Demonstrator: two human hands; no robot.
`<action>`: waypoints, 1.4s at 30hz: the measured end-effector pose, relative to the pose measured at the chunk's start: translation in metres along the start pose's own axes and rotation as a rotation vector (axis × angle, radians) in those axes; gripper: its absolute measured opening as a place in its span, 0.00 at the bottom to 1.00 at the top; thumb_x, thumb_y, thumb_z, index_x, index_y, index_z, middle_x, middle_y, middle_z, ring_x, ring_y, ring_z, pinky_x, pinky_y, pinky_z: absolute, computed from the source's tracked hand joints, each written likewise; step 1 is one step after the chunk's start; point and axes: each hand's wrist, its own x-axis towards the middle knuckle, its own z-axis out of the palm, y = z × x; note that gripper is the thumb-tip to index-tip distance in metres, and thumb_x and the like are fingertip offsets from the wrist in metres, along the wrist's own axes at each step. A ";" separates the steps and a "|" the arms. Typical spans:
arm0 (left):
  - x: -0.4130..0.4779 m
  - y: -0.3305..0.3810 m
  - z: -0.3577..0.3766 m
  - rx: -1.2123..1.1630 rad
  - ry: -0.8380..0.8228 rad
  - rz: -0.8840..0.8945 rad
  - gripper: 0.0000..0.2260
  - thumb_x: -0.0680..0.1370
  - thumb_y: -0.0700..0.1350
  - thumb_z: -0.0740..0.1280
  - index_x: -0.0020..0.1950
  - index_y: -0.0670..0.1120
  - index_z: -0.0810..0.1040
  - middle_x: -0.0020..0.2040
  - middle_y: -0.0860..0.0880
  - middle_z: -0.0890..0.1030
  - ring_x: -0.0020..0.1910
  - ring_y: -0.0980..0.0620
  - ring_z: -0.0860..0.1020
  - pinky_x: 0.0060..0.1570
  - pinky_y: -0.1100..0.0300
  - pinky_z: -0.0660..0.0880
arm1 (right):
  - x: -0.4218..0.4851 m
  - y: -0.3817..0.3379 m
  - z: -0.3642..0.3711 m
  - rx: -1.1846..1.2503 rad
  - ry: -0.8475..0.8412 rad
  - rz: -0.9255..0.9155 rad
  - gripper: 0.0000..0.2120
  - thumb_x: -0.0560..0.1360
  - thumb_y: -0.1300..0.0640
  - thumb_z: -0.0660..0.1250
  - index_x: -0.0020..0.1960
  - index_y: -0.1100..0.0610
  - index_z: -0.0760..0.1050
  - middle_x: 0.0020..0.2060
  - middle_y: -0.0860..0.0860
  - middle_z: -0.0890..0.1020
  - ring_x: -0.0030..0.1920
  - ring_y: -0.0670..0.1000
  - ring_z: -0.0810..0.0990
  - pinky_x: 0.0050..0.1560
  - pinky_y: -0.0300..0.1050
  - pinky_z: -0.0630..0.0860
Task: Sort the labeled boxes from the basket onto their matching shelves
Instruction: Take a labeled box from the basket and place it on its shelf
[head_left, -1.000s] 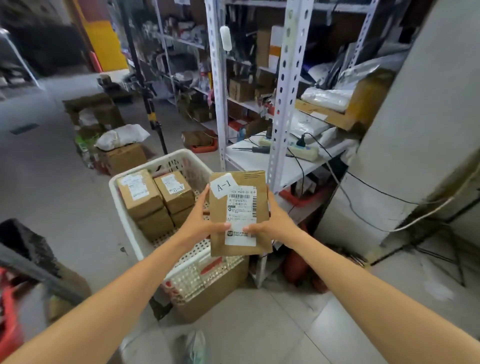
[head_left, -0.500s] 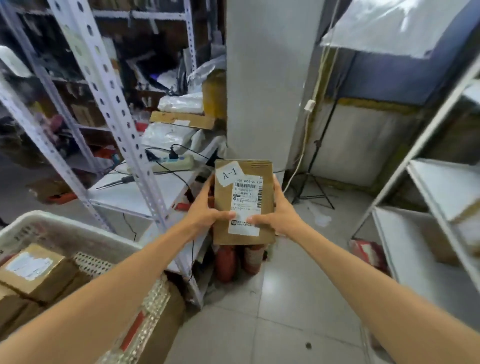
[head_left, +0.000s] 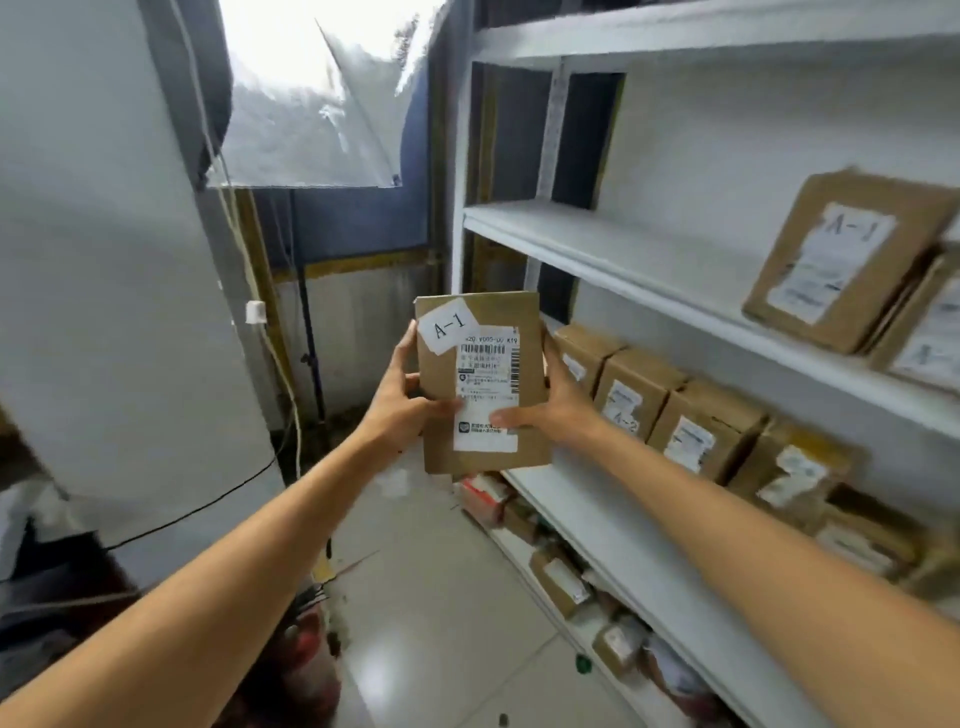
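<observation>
Now left hand (head_left: 400, 410) and right hand (head_left: 558, 410) clasp the A-1 box (head_left: 480, 384) beside the shelves (head_left: 649, 265).

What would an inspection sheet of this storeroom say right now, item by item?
Surface: white shelf unit, upper board partly bare.
Job's things: held box labelled A-1; another A-1 box on the upper board; row of boxes one level below, one reading A-2.
Clutter: small parcels at the lowest level.
Grippers: left hand and right hand grip the held box by its sides.
Cables: white cable and black cable by the pillar.
Surroundings: tiled floor, lighting diffuser overhead.
</observation>
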 end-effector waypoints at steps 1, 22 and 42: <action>0.013 0.004 0.011 -0.019 -0.067 0.027 0.46 0.69 0.31 0.72 0.76 0.61 0.53 0.57 0.46 0.79 0.52 0.47 0.82 0.42 0.54 0.81 | -0.002 0.000 -0.015 -0.004 0.065 0.001 0.60 0.62 0.56 0.81 0.78 0.43 0.42 0.69 0.47 0.71 0.67 0.49 0.70 0.60 0.43 0.70; 0.237 0.077 0.166 -0.086 -0.399 0.059 0.39 0.68 0.32 0.74 0.74 0.49 0.61 0.62 0.44 0.74 0.57 0.44 0.78 0.43 0.53 0.81 | 0.080 0.029 -0.200 -0.115 0.598 -0.051 0.60 0.61 0.59 0.81 0.78 0.47 0.42 0.65 0.45 0.72 0.62 0.44 0.70 0.54 0.34 0.70; 0.395 0.069 0.224 -0.099 -0.617 0.212 0.32 0.67 0.37 0.76 0.66 0.46 0.66 0.59 0.48 0.76 0.54 0.49 0.80 0.42 0.51 0.82 | 0.174 0.042 -0.251 -0.348 0.929 0.079 0.61 0.60 0.53 0.82 0.77 0.45 0.41 0.68 0.56 0.68 0.63 0.53 0.70 0.61 0.55 0.73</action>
